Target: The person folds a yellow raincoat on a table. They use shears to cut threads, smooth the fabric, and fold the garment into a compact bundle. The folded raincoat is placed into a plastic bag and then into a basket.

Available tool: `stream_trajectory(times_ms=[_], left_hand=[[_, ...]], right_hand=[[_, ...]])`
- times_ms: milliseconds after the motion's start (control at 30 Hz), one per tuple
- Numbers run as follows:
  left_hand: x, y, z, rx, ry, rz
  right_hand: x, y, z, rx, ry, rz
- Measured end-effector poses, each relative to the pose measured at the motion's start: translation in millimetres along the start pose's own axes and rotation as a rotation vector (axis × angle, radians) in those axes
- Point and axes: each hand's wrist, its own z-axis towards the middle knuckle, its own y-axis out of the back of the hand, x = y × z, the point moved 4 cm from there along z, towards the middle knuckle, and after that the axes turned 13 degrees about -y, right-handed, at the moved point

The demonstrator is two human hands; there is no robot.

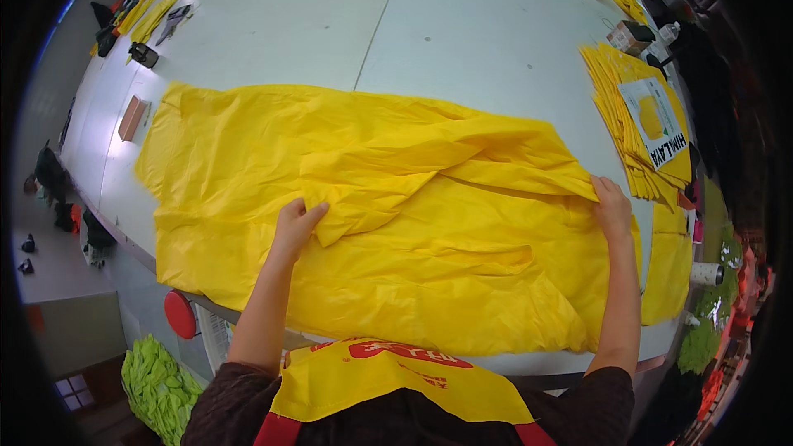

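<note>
A large yellow garment (223,149) of thin, creased fabric lies spread across the pale table. What looks like its sleeve (372,165) is folded over the body, running from the middle toward the upper right. My left hand (297,227) pinches the loose end of this folded part near the middle, thumb on top. At the right, my right hand (611,206) grips the fabric's edge, its fingertips partly hidden under the cloth. Between both hands the fabric is bunched into long diagonal folds. A short gathered opening (496,260) shows in the lower layer.
A stack of folded yellow pieces (615,116) with a printed sheet (654,120) on it lies at the right table edge. A small brown box (132,118) and a dark jar (143,54) stand at the left. A thread cone (706,273) is far right; a red round stool (180,315) is below.
</note>
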Motion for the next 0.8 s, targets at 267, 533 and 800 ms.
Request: stream_trajectory(times_ms=[267, 533, 800], left_hand=[[-175, 87, 79, -0.612, -1.022, 0.191], [-20, 72, 113, -0.424, -0.635, 0.348], [-14, 50, 97, -0.34, -0.673, 1.104]], right_hand=[[-38, 9, -10, -0.451, 0.08, -0.102], [25, 10, -34, 0.461, -0.24, -0.215], [28, -39, -12, 0.232, -0.595, -0.217]])
